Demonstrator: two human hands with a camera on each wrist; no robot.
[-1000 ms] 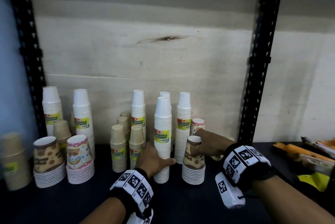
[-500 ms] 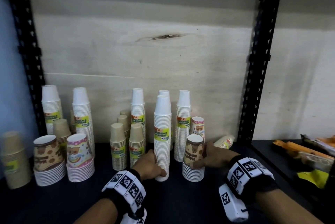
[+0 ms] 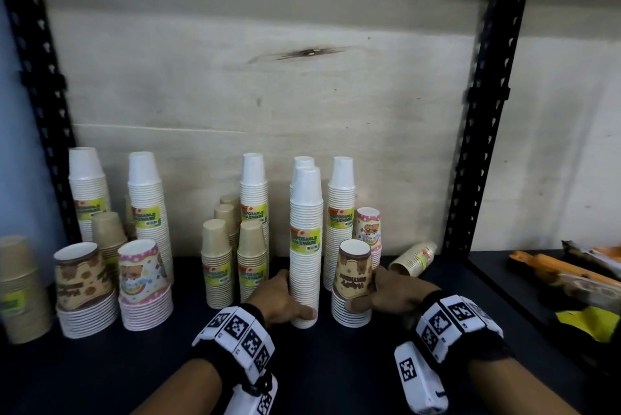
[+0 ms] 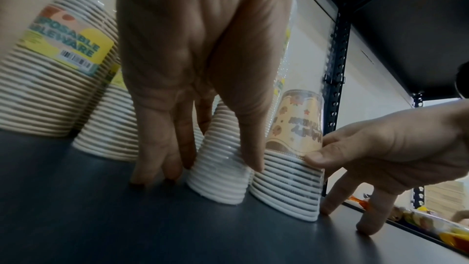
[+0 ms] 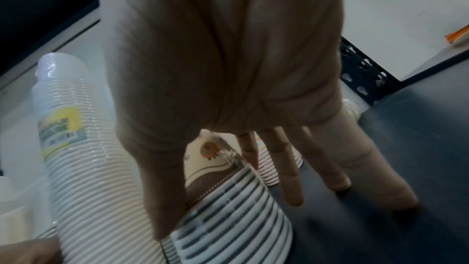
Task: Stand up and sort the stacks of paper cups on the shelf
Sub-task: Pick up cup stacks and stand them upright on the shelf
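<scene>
A tall white cup stack (image 3: 304, 246) with a green label stands mid-shelf. My left hand (image 3: 295, 297) grips its base, thumb in front and fingers behind. In the left wrist view the thumb and fingers (image 4: 162, 160) pinch the white stack (image 4: 218, 178) just above the shelf. To its right stands a short brown printed cup stack (image 3: 353, 280). My right hand (image 3: 368, 292) holds it, thumb on the front and fingers at its right side. In the right wrist view the printed stack (image 5: 228, 218) sits under the thumb, and other fingertips (image 5: 337, 184) touch the shelf.
White stacks (image 3: 341, 213) and kraft stacks (image 3: 216, 263) line the back wall. Two printed stacks (image 3: 84, 290) stand at the left and a pink one (image 3: 368, 226) behind. A kraft stack (image 3: 415, 258) lies on its side by the black upright (image 3: 470, 145). Packets (image 3: 571, 273) lie on the right.
My right hand drew back from behind the printed stack to its side, uncovering the lying kraft stack. My left hand slid lower on the white stack.
</scene>
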